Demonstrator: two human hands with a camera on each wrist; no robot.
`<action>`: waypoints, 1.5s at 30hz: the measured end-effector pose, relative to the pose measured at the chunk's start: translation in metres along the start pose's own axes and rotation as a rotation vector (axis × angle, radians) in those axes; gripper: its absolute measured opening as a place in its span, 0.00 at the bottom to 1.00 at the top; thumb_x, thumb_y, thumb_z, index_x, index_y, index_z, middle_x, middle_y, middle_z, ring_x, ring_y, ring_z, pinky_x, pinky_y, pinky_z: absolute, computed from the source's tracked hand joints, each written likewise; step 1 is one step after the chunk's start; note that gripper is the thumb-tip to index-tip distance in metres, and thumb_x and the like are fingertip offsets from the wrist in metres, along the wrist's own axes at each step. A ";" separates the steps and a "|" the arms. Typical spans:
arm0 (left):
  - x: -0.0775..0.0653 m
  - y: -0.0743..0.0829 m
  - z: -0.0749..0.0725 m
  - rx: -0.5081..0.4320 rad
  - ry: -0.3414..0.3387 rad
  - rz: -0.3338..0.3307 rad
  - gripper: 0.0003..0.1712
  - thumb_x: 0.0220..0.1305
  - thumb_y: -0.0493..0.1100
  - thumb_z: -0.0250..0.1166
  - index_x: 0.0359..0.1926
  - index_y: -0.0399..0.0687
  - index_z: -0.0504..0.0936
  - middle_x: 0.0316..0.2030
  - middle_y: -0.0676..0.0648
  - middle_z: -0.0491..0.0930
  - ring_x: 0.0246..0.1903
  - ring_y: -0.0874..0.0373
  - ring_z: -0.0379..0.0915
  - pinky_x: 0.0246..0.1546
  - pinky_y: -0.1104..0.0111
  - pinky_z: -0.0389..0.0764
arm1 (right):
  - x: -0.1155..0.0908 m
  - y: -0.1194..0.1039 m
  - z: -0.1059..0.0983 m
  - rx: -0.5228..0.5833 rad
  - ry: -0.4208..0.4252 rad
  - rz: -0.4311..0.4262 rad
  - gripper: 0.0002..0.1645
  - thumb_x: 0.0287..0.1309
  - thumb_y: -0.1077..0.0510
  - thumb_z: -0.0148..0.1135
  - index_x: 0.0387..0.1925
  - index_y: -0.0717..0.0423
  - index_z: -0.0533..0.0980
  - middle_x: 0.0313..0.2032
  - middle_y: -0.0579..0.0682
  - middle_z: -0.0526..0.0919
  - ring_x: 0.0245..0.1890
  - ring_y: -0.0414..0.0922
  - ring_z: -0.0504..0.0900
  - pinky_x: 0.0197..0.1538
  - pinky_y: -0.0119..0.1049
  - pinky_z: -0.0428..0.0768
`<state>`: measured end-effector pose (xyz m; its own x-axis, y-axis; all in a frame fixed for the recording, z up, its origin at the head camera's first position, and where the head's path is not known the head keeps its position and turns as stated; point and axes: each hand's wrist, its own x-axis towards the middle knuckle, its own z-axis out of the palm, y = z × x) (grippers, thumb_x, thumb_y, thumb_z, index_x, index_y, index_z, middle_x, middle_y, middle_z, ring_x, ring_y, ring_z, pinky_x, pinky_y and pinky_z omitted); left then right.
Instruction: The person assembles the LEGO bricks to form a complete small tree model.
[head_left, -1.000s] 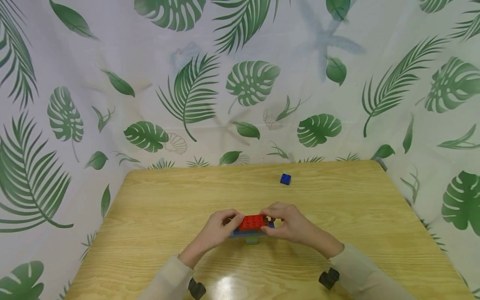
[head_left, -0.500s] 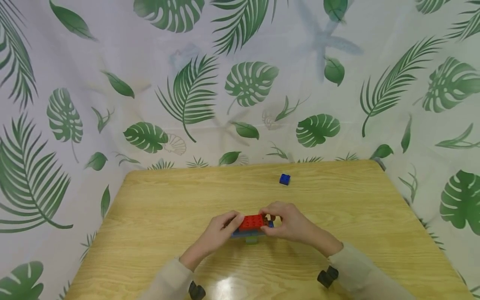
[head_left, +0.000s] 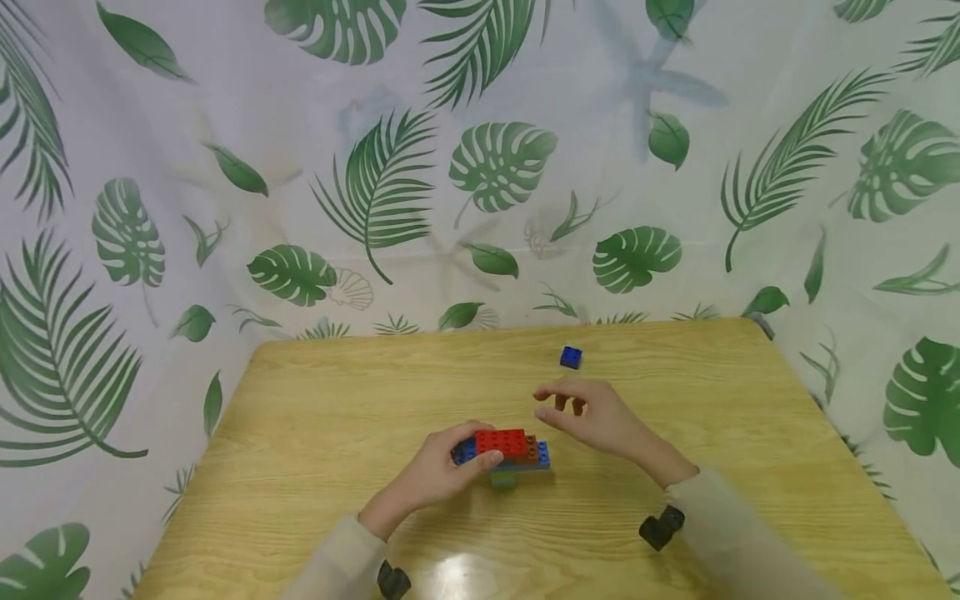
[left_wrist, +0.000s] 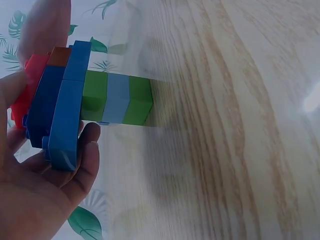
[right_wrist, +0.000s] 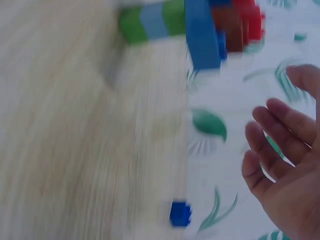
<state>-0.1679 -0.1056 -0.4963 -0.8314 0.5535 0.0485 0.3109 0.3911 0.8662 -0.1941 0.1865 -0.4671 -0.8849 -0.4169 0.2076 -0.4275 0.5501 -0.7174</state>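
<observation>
A toy building-brick stack stands near the middle of the table. Its top is a red brick (head_left: 501, 442), over a layer with dark blue and brown bricks (left_wrist: 59, 56). Beneath lies a long lighter-blue layer (left_wrist: 67, 120), borne on a narrow column (left_wrist: 117, 98) of green and pale blue bricks. My left hand (head_left: 442, 471) grips the stack's left end, thumb against the red brick and fingers curled round the blue layers. Apart from the stack, at its right, my right hand (head_left: 603, 418) hovers with loosely bent fingers (right_wrist: 272, 140) and holds nothing.
A small blue brick (head_left: 571, 357) lies alone near the table's far edge, beyond my right hand. The wooden table (head_left: 337, 392) meets a leaf-patterned cloth (head_left: 420, 208) at the back and sides.
My right hand has let go of the stack's right end and moved up and to the right. My left thumb has shifted onto the front of the red brick.
</observation>
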 end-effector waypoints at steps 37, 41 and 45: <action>0.000 0.000 -0.001 0.002 0.004 0.007 0.22 0.77 0.56 0.64 0.66 0.56 0.80 0.52 0.48 0.87 0.43 0.63 0.82 0.45 0.68 0.81 | 0.059 0.125 0.010 -0.079 0.214 0.317 0.32 0.70 0.60 0.64 0.70 0.70 0.71 0.64 0.71 0.77 0.41 0.55 0.80 0.44 0.44 0.76; -0.001 0.001 -0.001 -0.003 -0.002 0.009 0.23 0.77 0.56 0.64 0.66 0.56 0.80 0.53 0.48 0.87 0.44 0.63 0.82 0.46 0.68 0.82 | 0.058 0.122 0.009 -0.054 0.214 0.315 0.29 0.72 0.60 0.63 0.69 0.69 0.72 0.64 0.70 0.78 0.47 0.59 0.84 0.50 0.51 0.82; -0.001 0.001 -0.002 0.001 0.001 0.006 0.23 0.77 0.56 0.64 0.66 0.55 0.80 0.53 0.49 0.87 0.44 0.63 0.82 0.47 0.68 0.81 | 0.059 0.108 0.004 -0.009 0.203 0.286 0.29 0.72 0.58 0.65 0.69 0.67 0.74 0.62 0.68 0.80 0.46 0.57 0.85 0.48 0.48 0.83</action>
<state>-0.1676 -0.1074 -0.4943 -0.8299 0.5553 0.0540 0.3162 0.3884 0.8656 -0.2915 0.2181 -0.5350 -0.9875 -0.0928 0.1274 -0.1573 0.6308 -0.7598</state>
